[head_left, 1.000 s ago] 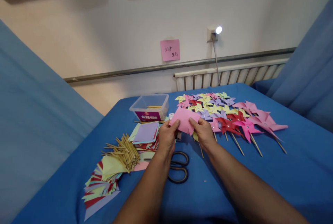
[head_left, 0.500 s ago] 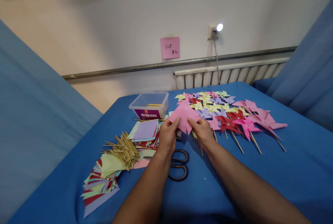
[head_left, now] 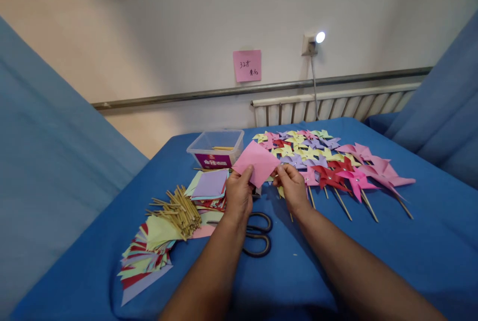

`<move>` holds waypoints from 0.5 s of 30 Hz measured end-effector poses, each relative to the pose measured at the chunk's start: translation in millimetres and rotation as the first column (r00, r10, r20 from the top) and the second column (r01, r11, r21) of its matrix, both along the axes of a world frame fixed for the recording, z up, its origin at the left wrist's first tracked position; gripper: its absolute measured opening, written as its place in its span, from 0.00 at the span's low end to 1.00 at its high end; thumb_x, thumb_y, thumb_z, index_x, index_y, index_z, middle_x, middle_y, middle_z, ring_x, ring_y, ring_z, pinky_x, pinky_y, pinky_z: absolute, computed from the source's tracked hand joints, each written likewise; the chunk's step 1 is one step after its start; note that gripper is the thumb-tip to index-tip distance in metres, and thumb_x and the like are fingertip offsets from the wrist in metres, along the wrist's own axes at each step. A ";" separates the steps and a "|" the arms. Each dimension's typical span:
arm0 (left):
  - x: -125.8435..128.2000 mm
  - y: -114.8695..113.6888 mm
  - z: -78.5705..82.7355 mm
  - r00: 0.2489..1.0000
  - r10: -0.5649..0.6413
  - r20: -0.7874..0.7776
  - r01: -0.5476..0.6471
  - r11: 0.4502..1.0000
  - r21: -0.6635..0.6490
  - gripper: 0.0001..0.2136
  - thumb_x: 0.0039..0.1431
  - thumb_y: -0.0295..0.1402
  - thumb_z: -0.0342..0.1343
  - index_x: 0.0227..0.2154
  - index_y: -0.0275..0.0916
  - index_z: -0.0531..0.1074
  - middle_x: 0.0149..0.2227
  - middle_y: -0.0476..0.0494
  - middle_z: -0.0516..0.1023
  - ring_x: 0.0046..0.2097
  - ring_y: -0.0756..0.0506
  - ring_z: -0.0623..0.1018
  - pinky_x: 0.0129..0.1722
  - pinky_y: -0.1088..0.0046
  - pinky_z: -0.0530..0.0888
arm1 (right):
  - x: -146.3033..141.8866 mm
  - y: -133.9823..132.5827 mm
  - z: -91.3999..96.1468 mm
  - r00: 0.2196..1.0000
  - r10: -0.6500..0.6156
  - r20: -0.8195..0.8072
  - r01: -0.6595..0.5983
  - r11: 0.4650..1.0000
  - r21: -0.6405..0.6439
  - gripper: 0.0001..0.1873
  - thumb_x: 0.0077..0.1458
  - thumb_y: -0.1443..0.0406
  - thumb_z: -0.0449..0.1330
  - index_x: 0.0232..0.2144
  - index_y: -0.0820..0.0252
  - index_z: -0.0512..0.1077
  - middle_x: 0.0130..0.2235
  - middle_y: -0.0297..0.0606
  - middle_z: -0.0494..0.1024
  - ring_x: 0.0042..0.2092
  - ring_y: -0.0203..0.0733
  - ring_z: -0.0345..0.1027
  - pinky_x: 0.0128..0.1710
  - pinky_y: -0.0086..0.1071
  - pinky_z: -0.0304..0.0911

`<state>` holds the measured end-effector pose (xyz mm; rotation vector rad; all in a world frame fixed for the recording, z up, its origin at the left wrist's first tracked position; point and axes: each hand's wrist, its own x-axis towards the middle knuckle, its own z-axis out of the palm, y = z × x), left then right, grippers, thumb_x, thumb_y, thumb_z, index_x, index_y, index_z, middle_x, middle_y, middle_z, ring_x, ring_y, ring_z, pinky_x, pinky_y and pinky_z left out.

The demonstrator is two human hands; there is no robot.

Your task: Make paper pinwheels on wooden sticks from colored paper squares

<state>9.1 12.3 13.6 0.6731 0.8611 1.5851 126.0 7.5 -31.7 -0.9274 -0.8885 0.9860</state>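
A square sheet of pink paper (head_left: pixel 257 160), turned corner-up, is held above the blue-covered table. My left hand (head_left: pixel 239 194) is closed on its lower left edge, thumb on top. At the right corner, my right hand (head_left: pixel 290 186) pinches the paper between thumb and fingers. Black-handled scissors (head_left: pixel 257 234) lie under and beside my left forearm, their blades partly hidden by it. Just left of my left hand is a stack of coloured paper squares (head_left: pixel 209 185), lilac on top.
A clear plastic box (head_left: pixel 215 148) stands at the back. Thin sticks (head_left: pixel 179 212) lie in a heap on the left, with fanned paper pieces (head_left: pixel 147 261) in front. Many finished pinwheels (head_left: pixel 330 177) spread over the right back. A radiator (head_left: pixel 336 104) runs along the wall.
The pink paper has shifted left and been turned; the slits that showed at its lower and right edges no longer show clearly. My right hand has moved to its right corner.
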 end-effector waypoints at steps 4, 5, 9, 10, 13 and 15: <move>-1.5 0.8 -0.1 1.000 -0.004 0.028 0.004 1.000 0.012 0.18 0.42 0.31 0.69 0.39 0.34 0.78 0.40 0.38 0.83 0.40 0.43 0.82 0.44 0.66 0.77 | -2.1 -3.7 1.8 0.978 -0.178 0.112 0.166 0.980 0.109 0.17 0.52 0.61 0.61 0.45 0.55 0.69 0.41 0.37 0.75 0.32 0.36 0.69 0.32 0.32 0.67; -1.7 0.7 0.1 0.999 -0.004 0.034 0.004 1.000 0.011 0.18 0.42 0.30 0.69 0.39 0.34 0.78 0.40 0.38 0.83 0.41 0.42 0.82 0.45 0.65 0.77 | -2.6 -5.6 2.6 0.960 -0.215 0.181 0.187 0.969 0.160 0.21 0.52 0.63 0.60 0.50 0.53 0.67 0.46 0.40 0.74 0.36 0.37 0.70 0.35 0.34 0.68; -2.3 -0.1 2.0 0.998 -0.020 0.054 0.020 1.000 0.002 0.19 0.42 0.29 0.69 0.40 0.34 0.78 0.40 0.37 0.83 0.42 0.41 0.82 0.47 0.63 0.76 | -2.9 -14.1 7.2 0.806 -0.341 0.484 0.152 0.909 0.387 0.30 0.53 0.71 0.57 0.57 0.47 0.64 0.61 0.42 0.61 0.55 0.45 0.64 0.50 0.43 0.66; -2.3 -0.5 2.6 0.998 -0.032 0.057 0.032 0.999 0.005 0.19 0.42 0.29 0.69 0.40 0.33 0.78 0.40 0.37 0.83 0.42 0.41 0.82 0.47 0.63 0.76 | -2.8 -15.7 8.2 0.765 -0.363 0.532 0.128 0.895 0.426 0.29 0.53 0.72 0.57 0.56 0.47 0.65 0.63 0.41 0.58 0.59 0.47 0.60 0.54 0.45 0.64; -1.5 -1.9 4.3 0.997 -0.060 0.051 0.059 0.998 0.026 0.20 0.41 0.30 0.69 0.40 0.33 0.78 0.40 0.36 0.83 0.42 0.40 0.82 0.47 0.62 0.75 | -2.2 -18.3 9.8 0.684 -0.393 0.615 0.072 0.875 0.479 0.23 0.51 0.73 0.58 0.48 0.48 0.72 0.65 0.39 0.53 0.64 0.51 0.53 0.58 0.50 0.58; -0.5 -2.9 5.4 0.998 -0.060 0.027 0.059 0.998 0.031 0.19 0.40 0.31 0.70 0.39 0.33 0.78 0.39 0.37 0.83 0.41 0.40 0.82 0.46 0.64 0.75 | -1.5 -18.6 10.1 0.660 -0.387 0.644 0.052 0.878 0.475 0.18 0.51 0.72 0.60 0.44 0.50 0.75 0.66 0.38 0.53 0.66 0.54 0.50 0.58 0.52 0.57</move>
